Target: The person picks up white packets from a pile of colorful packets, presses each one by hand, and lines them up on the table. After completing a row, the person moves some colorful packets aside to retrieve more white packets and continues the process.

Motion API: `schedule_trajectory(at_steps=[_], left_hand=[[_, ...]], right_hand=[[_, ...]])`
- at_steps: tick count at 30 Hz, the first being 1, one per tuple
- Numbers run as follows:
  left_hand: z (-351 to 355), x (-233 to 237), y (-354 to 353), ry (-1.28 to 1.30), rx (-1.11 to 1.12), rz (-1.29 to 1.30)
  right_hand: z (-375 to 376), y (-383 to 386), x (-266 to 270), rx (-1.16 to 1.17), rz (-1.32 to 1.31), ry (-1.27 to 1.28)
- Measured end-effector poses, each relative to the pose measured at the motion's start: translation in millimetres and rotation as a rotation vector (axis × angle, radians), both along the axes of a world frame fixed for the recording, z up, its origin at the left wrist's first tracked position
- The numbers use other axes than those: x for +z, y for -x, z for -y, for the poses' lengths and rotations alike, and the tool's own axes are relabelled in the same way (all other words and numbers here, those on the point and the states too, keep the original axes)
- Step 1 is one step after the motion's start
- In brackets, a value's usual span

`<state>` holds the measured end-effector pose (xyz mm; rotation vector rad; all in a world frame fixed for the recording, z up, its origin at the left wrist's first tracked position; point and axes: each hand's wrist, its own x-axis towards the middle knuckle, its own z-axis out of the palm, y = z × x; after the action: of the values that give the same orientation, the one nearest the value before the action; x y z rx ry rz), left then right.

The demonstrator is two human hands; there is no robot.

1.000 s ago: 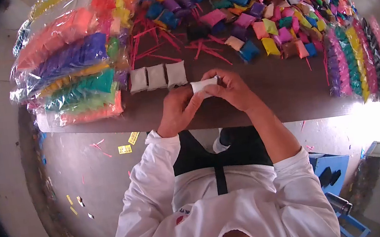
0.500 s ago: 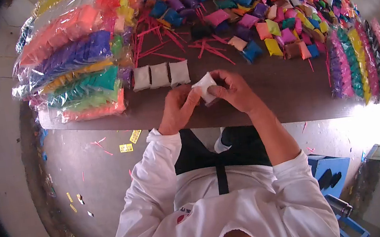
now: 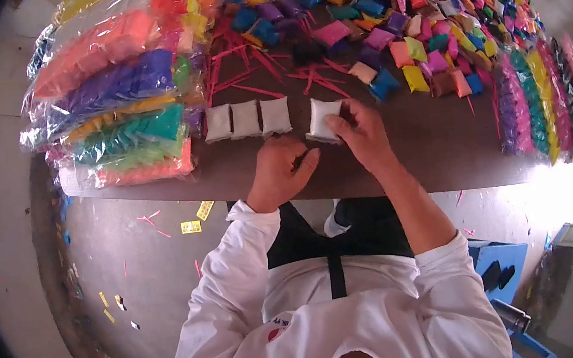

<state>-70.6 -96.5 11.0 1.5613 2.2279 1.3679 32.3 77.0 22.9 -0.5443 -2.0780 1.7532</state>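
Observation:
My right hand (image 3: 364,132) grips a small white pillow-shaped packet (image 3: 326,119) between thumb and fingers, just above the brown table (image 3: 440,137). To its left, my left hand (image 3: 279,169) has loosely curled fingers, with the thumb apart from them and nothing visible in the gap. Its knuckles are close to the lower edge of a white packet (image 3: 275,117), the rightmost of three lying side by side. The middle packet (image 3: 245,120) and the left packet (image 3: 218,123) lie flat in the same row.
Stacked clear bags of coloured packets (image 3: 116,93) stand at the left. A large heap of loose coloured packets (image 3: 416,10) covers the far side. Pink strips (image 3: 250,68) lie between them. More long bags (image 3: 544,98) stand at the right. A blue stool (image 3: 504,266) is below right.
My left hand has come off the white packet and moved slightly down and left. My right hand keeps the packet and has shifted a little to the right.

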Motion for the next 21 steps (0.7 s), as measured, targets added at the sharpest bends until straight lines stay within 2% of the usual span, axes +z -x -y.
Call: schedule_trajectory(at_steps=[2,9,15,18,21], left_hand=[[-2.8,6.9,-5.0,-0.007,-0.002,-0.124],[-4.7,2.6,-4.7,0.002,0.005,-0.176],[-3.7,3.3,-5.9,0.017,0.026,-0.166],[-4.2,1.2,-4.6,0.013,0.011,-0.176],[-3.6,-1.1,-5.5,0.017,0.014,-0.171]], right_hand=[[-2.1,9.7,-6.3,-0.027,0.011,-0.111],[7.9,39.9,-8.6,-0.144,0.061,-0.452],[10.1,40.2,-14.9,-0.178,-0.041,-0.53],[5.2,35.0,-16.1,-0.135,-0.113,-0.421],[15.6,30.0,-13.4,-0.101,-0.065,-0.573]])
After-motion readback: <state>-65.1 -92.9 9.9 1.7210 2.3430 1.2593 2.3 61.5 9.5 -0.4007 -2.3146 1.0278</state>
